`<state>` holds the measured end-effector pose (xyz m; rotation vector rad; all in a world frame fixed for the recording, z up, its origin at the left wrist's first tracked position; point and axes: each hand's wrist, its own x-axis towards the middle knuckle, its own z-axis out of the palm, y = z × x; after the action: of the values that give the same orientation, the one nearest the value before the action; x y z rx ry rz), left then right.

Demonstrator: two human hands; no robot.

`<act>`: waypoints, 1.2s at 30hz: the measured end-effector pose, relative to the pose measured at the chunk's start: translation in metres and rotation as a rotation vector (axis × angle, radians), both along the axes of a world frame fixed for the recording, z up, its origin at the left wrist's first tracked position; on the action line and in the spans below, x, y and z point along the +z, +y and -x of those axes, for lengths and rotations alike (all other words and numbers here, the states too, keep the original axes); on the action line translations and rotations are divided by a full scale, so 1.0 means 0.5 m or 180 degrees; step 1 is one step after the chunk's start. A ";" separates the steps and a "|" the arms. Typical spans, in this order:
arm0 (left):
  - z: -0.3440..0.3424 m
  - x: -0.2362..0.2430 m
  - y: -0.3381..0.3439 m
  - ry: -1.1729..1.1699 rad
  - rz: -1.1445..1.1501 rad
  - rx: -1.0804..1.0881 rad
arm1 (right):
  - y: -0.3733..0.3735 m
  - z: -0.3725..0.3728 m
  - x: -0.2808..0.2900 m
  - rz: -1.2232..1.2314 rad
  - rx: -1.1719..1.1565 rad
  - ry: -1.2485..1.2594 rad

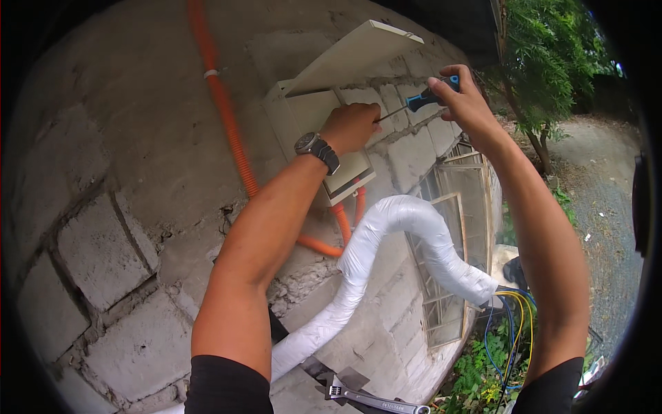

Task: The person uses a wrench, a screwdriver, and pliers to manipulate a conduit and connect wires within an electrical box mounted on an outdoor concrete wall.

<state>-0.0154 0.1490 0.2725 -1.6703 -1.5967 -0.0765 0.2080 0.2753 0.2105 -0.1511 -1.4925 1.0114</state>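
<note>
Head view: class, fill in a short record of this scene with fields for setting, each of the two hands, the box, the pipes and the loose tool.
Setting: outdoors, against a grey block wall
Left hand: fisted at the open wall box, wristwatch on the wrist
Right hand: grips a blue-handled screwdriver, tip aimed at the left hand
Box lid: swung upward
Pipes: orange corrugated conduit; white wrapped pipe curving below
Wires: coloured, leaving the pipe's end
Loose tool: adjustable wrench at the bottom edge
</note>
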 end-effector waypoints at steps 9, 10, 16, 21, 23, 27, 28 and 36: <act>0.049 0.038 -0.042 0.0717 0.0122 0.0518 | -0.002 0.031 -0.005 -0.0397 -0.0162 0.0389; 0.039 0.031 -0.033 0.0699 0.0123 0.0598 | 0.009 0.026 -0.010 -0.0219 0.0153 0.0515; 0.025 0.006 -0.020 0.0614 -0.0012 0.0860 | 0.006 0.033 -0.017 0.0455 0.0562 0.0730; 0.041 -0.007 -0.014 0.0724 -0.0027 0.0766 | 0.037 0.033 -0.027 -0.0438 0.0458 0.0591; 0.038 -0.014 -0.009 0.0851 -0.0093 0.0659 | 0.035 0.027 -0.030 -0.0536 0.0591 0.0786; 0.044 -0.020 -0.006 0.0945 -0.0102 0.0575 | 0.013 0.020 -0.016 -0.0148 0.0378 0.0623; 0.047 -0.022 -0.006 0.0951 -0.0164 0.0599 | 0.008 0.019 -0.007 -0.0155 0.0384 0.0619; 0.030 -0.024 -0.008 0.0887 -0.0141 0.0521 | 0.046 0.014 -0.019 -0.0987 0.0560 0.0759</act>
<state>-0.0305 0.1449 0.2603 -1.4403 -1.5002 0.1952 0.2008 0.2983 0.2010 0.3168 -1.4390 0.8884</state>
